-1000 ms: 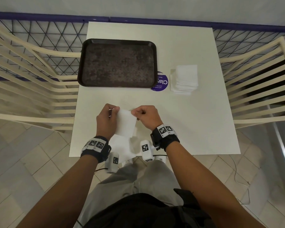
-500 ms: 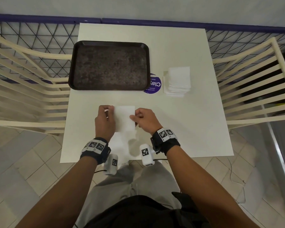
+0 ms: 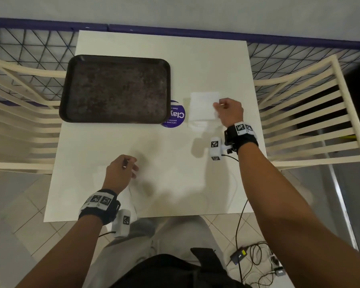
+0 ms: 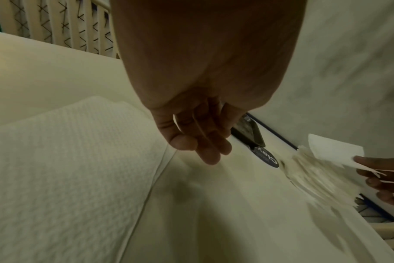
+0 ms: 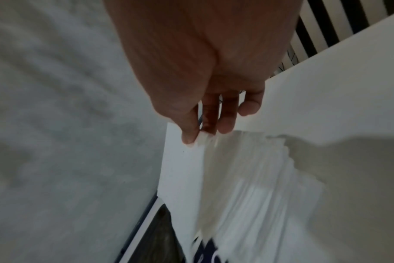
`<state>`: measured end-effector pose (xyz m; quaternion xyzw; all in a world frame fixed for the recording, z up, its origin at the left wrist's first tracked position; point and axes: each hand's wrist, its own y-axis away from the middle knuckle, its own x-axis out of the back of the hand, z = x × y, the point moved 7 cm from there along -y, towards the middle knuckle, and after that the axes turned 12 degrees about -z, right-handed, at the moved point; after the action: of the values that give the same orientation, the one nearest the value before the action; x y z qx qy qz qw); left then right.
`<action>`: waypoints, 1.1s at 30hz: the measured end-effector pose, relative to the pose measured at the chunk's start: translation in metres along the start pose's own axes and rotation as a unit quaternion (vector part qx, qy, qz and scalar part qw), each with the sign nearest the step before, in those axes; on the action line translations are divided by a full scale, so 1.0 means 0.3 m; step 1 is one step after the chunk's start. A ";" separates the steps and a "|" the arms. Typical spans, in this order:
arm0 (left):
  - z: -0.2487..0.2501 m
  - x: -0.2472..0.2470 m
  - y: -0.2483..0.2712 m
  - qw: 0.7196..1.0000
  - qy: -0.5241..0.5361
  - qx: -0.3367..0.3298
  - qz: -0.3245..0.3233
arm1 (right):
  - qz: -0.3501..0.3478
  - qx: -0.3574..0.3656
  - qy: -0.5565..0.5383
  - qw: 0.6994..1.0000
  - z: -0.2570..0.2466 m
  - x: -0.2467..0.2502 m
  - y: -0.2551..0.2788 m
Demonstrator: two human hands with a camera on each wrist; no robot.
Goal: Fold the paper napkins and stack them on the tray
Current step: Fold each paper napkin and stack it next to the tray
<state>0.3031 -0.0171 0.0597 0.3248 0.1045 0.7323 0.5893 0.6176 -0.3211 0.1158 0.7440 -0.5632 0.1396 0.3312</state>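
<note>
The dark tray (image 3: 115, 89) sits bare at the back left of the white table (image 3: 175, 163). To its right lies a stack of white napkins (image 3: 202, 121). My right hand (image 3: 218, 107) pinches the right edge of the top napkin (image 3: 203, 104) and lifts it off the stack (image 5: 247, 178); the thumb and fingers (image 5: 191, 135) show the pinch in the right wrist view. A textured white napkin (image 4: 67, 169) lies flat near the front left. My left hand (image 4: 198, 144) hovers at its right edge with loosely curled fingers, holding nothing.
A round purple sticker (image 3: 175, 117) lies between tray and stack. Cream slatted chairs (image 3: 312, 113) flank the table on both sides, and a mesh fence with a blue rail (image 3: 195, 32) runs behind. Cables and a power adapter (image 3: 240, 254) lie on the tiled floor at right.
Both hands let go of the napkin they held at the table's front. My right hand reached to the stack and pinched the top napkin; my left hand stays over the laid-down napkin.
</note>
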 end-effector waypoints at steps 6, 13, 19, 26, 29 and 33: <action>-0.024 -0.015 -0.008 0.999 -0.003 0.026 0.019 | -0.004 -0.031 0.067 0.997 0.022 0.039 -0.100; -0.013 0.017 -0.015 0.999 0.003 0.026 0.042 | 0.095 -0.021 0.059 0.993 -0.006 -0.002 -0.034; -0.066 0.088 0.001 0.994 0.016 0.040 0.100 | 0.042 0.129 -0.005 0.991 -0.155 -0.279 0.192; -0.228 0.216 0.079 0.973 -0.056 0.150 0.166 | -0.253 0.122 0.058 0.958 -0.160 -0.770 0.480; -0.276 0.235 0.109 0.960 -0.059 0.220 0.161 | -0.326 0.065 0.125 0.935 -0.129 -0.899 0.570; -0.303 0.230 0.108 0.964 -0.032 0.225 0.137 | -0.335 0.029 0.217 0.916 -0.109 -0.975 0.649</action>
<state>0.2164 0.0590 0.0316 0.4835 0.2017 0.7531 0.3979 0.3463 -0.1101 0.0356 0.8500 -0.1905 0.1950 0.4507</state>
